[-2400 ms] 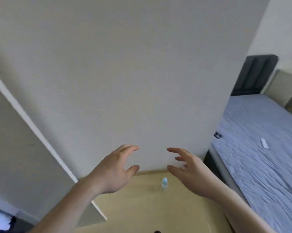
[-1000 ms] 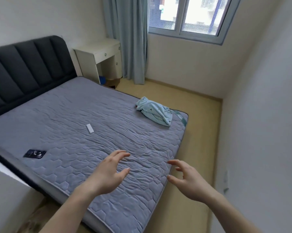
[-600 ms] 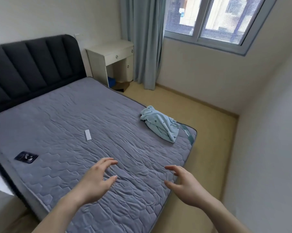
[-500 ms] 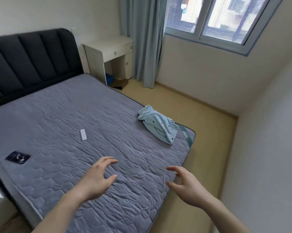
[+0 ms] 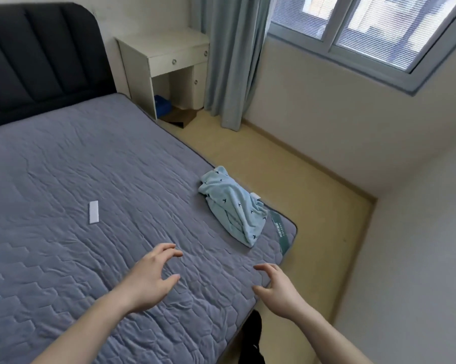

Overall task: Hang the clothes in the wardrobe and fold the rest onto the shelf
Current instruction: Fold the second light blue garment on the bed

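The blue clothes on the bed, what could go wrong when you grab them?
The crumpled blue garment lies right at the mattress corner, so a clumsy grab might knock it onto the floor. Both hands, the left hand and right hand, are empty and short of it, so reaching means leaning across. The small white remote-like object could get dragged along if the garment is swept across the bed.

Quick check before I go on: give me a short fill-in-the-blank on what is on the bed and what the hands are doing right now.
1. The crumpled light blue garment lies near the mattress corner closest to the ____.
2. Both the left hand and the right hand hold ____.
3. The small white remote lies to the ____ of the garment.

Missing words: window; nothing; left
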Action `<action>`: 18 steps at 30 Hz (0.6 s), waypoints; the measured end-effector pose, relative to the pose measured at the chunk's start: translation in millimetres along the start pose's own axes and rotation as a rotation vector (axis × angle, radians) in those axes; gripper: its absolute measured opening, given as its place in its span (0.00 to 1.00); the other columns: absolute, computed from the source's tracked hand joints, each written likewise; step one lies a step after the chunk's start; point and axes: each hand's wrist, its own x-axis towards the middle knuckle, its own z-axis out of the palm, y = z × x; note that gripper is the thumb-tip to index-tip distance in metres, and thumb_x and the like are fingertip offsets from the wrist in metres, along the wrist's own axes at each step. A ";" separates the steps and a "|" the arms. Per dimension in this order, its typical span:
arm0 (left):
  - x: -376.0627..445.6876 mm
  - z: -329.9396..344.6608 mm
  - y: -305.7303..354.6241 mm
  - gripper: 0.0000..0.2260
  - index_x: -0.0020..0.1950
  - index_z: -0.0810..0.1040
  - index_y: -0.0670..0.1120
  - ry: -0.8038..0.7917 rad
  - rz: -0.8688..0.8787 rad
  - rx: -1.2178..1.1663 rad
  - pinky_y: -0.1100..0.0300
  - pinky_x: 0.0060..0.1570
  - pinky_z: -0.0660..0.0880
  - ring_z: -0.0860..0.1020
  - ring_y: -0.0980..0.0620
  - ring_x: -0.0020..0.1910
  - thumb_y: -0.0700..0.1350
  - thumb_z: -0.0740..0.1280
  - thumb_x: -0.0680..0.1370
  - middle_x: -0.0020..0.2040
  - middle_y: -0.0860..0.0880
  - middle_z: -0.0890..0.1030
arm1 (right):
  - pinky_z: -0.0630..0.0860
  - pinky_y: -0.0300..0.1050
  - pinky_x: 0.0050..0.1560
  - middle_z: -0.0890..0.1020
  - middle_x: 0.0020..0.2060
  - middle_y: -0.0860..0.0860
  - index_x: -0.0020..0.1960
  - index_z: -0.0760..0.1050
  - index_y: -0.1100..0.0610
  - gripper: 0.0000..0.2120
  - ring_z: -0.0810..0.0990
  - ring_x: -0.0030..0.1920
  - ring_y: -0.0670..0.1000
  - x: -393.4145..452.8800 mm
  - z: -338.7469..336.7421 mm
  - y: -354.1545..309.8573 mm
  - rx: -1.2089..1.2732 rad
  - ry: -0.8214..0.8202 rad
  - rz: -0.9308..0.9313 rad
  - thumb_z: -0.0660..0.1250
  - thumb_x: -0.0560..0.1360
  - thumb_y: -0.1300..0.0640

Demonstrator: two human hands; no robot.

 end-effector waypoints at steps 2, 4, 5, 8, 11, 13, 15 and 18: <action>30.9 5.3 5.6 0.19 0.69 0.69 0.63 0.019 -0.055 -0.014 0.64 0.68 0.64 0.68 0.57 0.74 0.52 0.69 0.80 0.76 0.60 0.63 | 0.69 0.34 0.55 0.65 0.75 0.43 0.74 0.68 0.46 0.24 0.71 0.66 0.43 49.2 -13.0 17.1 -0.019 -0.058 0.000 0.68 0.80 0.49; 62.5 11.5 12.0 0.19 0.67 0.69 0.64 0.036 -0.119 -0.037 0.64 0.67 0.64 0.69 0.57 0.73 0.52 0.70 0.79 0.76 0.61 0.64 | 0.68 0.36 0.60 0.65 0.75 0.45 0.75 0.67 0.47 0.25 0.70 0.71 0.46 104.3 -26.2 37.9 -0.040 -0.101 0.004 0.68 0.79 0.51; 78.9 16.1 13.9 0.19 0.66 0.67 0.65 0.045 -0.155 -0.047 0.64 0.67 0.64 0.70 0.56 0.72 0.52 0.70 0.79 0.76 0.61 0.64 | 0.70 0.39 0.61 0.64 0.76 0.46 0.76 0.67 0.47 0.26 0.70 0.71 0.48 133.3 -32.4 49.3 -0.047 -0.122 0.014 0.68 0.79 0.51; 129.4 33.2 19.5 0.19 0.64 0.68 0.66 0.055 -0.273 -0.086 0.61 0.67 0.66 0.71 0.57 0.71 0.52 0.71 0.78 0.75 0.62 0.64 | 0.73 0.47 0.67 0.62 0.78 0.48 0.77 0.65 0.48 0.29 0.70 0.72 0.51 219.4 -42.6 85.8 -0.071 -0.175 0.066 0.68 0.78 0.52; 186.2 56.2 21.6 0.19 0.66 0.70 0.65 0.039 -0.372 -0.086 0.61 0.62 0.67 0.77 0.57 0.61 0.51 0.70 0.78 0.76 0.63 0.63 | 0.75 0.47 0.66 0.59 0.80 0.50 0.79 0.63 0.49 0.32 0.69 0.73 0.53 301.5 -36.9 123.7 -0.109 -0.229 0.100 0.66 0.77 0.53; 223.0 75.2 17.0 0.19 0.68 0.71 0.62 0.021 -0.406 -0.064 0.64 0.58 0.66 0.76 0.57 0.49 0.50 0.70 0.79 0.76 0.63 0.62 | 0.71 0.47 0.69 0.56 0.81 0.52 0.81 0.61 0.50 0.33 0.64 0.77 0.56 351.6 -21.8 150.1 -0.158 -0.282 0.121 0.65 0.77 0.54; 256.7 96.6 5.8 0.18 0.68 0.72 0.60 -0.005 -0.413 -0.048 0.67 0.59 0.63 0.75 0.57 0.52 0.49 0.69 0.80 0.75 0.63 0.62 | 0.69 0.50 0.72 0.55 0.81 0.53 0.81 0.60 0.50 0.34 0.61 0.78 0.58 396.5 -1.7 175.1 -0.197 -0.328 0.156 0.64 0.77 0.54; 299.8 131.4 -20.0 0.18 0.69 0.71 0.60 -0.043 -0.419 -0.036 0.65 0.67 0.63 0.70 0.58 0.71 0.50 0.68 0.80 0.76 0.62 0.62 | 0.68 0.53 0.73 0.54 0.81 0.55 0.81 0.59 0.50 0.34 0.61 0.78 0.61 456.0 36.7 208.5 -0.246 -0.356 0.190 0.64 0.77 0.53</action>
